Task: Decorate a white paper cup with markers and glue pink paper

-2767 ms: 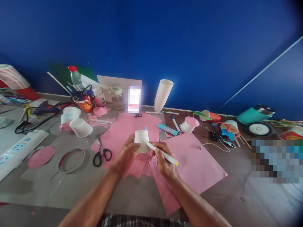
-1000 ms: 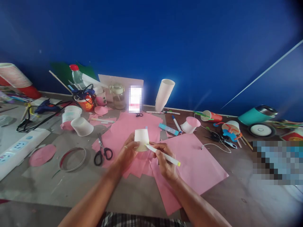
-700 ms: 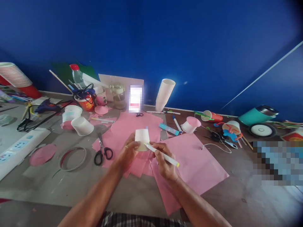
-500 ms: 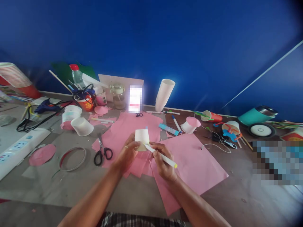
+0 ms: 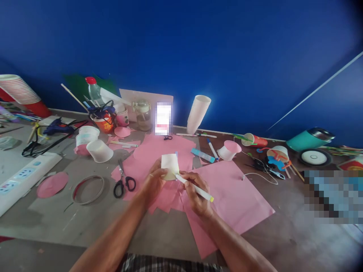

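Note:
My left hand (image 5: 155, 177) is closed on the side of a small white paper piece (image 5: 169, 163), squarish, with a pale yellow tint along its lower part. In my right hand (image 5: 197, 192) is a white marker pen (image 5: 200, 192) with a yellow back end. Its tip meets the lower right part of the paper piece. Both hands are over pink paper sheets (image 5: 227, 192) spread on the table. Black-handled scissors (image 5: 124, 183) lie open to the left of my left hand.
A tape roll (image 5: 88, 190), a pink disc (image 5: 53, 184) and a power strip (image 5: 25, 177) lie left. Behind stand a glass jar (image 5: 142, 115), a bright screen (image 5: 163, 119) and stacked paper cups (image 5: 198, 114). A glue stick (image 5: 202, 155) and a pink-topped cup (image 5: 230, 150) are right.
The pen tip has shifted very slightly on the paper piece, and the yellow tint reaches somewhat higher. The whole view has moved a little. Both hands keep their hold.

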Action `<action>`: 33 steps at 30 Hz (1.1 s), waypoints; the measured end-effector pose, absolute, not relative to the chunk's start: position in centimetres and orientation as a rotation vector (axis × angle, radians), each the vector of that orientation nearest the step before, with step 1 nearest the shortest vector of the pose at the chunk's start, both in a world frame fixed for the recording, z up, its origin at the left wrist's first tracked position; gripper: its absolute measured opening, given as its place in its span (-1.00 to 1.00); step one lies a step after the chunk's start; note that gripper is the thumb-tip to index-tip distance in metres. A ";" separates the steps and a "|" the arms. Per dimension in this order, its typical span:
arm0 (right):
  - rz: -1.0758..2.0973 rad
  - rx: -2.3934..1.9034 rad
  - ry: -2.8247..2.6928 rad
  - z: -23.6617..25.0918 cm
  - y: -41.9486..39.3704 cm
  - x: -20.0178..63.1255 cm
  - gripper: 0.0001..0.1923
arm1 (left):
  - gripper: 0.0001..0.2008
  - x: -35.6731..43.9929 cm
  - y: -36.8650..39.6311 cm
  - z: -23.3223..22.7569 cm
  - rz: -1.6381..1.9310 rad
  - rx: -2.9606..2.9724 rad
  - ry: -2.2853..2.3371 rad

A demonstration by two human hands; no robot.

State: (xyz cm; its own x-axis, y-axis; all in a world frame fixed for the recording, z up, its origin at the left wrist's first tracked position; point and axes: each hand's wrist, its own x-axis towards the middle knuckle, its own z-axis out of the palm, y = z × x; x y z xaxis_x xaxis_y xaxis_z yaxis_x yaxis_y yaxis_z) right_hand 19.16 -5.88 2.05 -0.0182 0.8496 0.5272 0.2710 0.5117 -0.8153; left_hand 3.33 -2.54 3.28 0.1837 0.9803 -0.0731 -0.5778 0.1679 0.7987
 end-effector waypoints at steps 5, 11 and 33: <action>0.660 -0.962 -1.526 1.9 -5.8 19.1 -0.86 | -0.63 3.5 -2.7 3.5 1.240 0.726 0.706; 0.662 -0.990 -1.551 2.3 -5.8 19.1 -0.85 | -0.64 3.5 -2.6 3.2 1.223 0.726 0.716; 0.650 -0.991 -1.540 2.5 -5.6 19.0 -0.87 | -0.55 3.5 -2.3 3.1 1.256 0.692 0.706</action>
State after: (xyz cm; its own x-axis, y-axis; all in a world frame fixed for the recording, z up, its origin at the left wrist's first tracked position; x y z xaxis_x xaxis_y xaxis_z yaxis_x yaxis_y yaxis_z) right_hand 19.03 -5.60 2.54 -0.0096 0.8627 0.5057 0.2396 0.4930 -0.8364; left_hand 3.45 -2.28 3.13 0.1653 0.9820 -0.0918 -0.5889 0.1729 0.7895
